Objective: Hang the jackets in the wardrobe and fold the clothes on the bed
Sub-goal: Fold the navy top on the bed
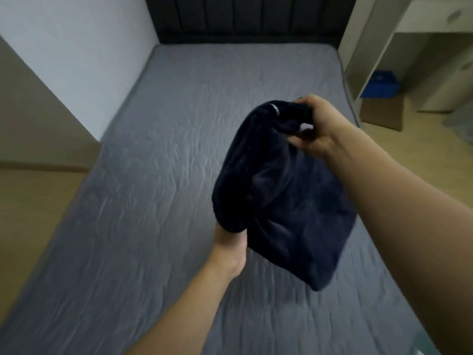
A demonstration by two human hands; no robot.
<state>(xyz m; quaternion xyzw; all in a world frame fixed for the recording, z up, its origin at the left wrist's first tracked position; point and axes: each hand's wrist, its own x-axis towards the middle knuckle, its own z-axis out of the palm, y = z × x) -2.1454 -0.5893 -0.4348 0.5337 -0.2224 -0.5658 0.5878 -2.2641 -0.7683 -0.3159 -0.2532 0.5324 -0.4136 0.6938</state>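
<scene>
Garment [284, 198], dark navy, plush, folded, held over bed [153, 149].

Both bare forearms stretched forward. Right hand [316, 126] raised and farther out, fingers and thumb curled in a pinch on the top edge of a dark folded garment [284, 196]. Left hand [231, 245] lower and nearer — palm turned up beneath the garment's lower corner, fingers hidden behind it.

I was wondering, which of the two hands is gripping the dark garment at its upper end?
The right hand pinches the dark navy garment at its top, by the bunched edge. The left hand holds its lower left edge from beneath.
</scene>
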